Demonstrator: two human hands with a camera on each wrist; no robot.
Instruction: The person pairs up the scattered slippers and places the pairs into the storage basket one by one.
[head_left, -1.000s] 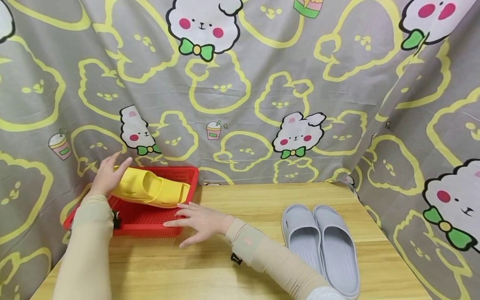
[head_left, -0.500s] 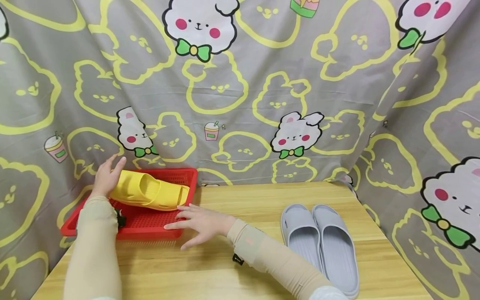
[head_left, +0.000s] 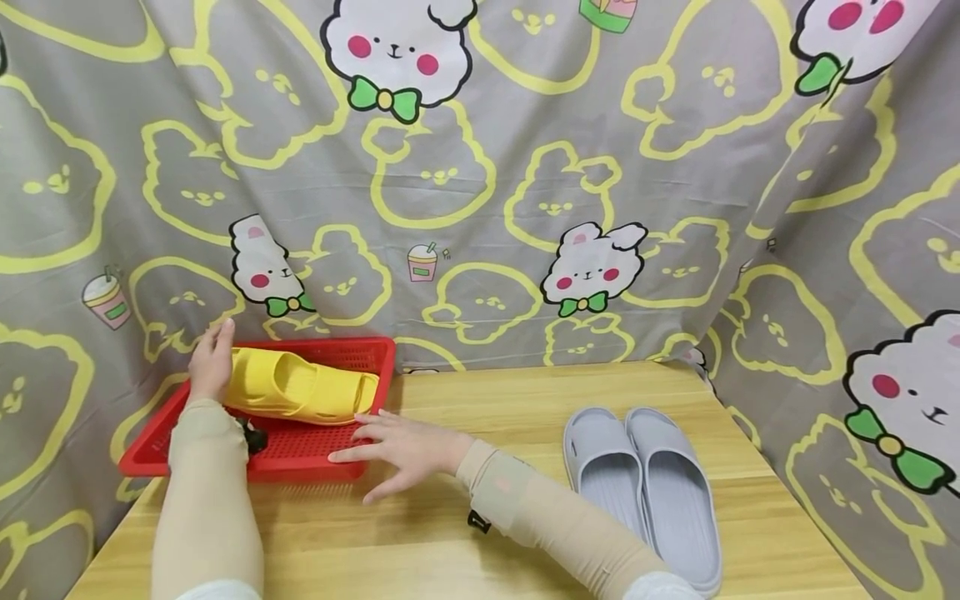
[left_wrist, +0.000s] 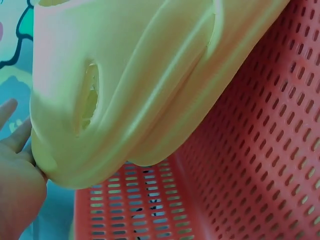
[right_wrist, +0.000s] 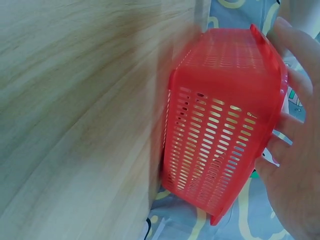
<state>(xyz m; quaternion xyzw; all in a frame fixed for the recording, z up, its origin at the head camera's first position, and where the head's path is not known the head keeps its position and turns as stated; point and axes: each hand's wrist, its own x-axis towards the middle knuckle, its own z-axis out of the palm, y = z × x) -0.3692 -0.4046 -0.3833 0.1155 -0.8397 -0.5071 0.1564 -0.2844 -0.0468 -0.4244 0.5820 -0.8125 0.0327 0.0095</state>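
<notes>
A yellow slipper (head_left: 281, 385) lies tilted inside the red plastic basket (head_left: 300, 472), its toe to the left; a second layered yellow edge shows beneath it in the left wrist view. My left hand (head_left: 213, 363) stands at the toe end with fingers mostly straight. In the left wrist view that hand (left_wrist: 22, 187) touches the rounded toe from the side. At the basket's right front corner, my right hand (head_left: 408, 450) spreads its fingers over the rim. The right wrist view has the palm and fingers beside the basket's slotted wall (right_wrist: 210, 140).
A pair of grey slippers (head_left: 641, 492) stands side by side on the wooden table (head_left: 450, 558), to the right of my right forearm. Patterned grey cloth (head_left: 480, 167) hangs behind the table and along its sides. A dark wrist device (head_left: 255, 437) shows beside my left wrist.
My left forearm has swung to the right, and the left thumb and fingers have drawn closer together. The slipper's toe end sits slightly lower. My right hand stays at the basket corner.
</notes>
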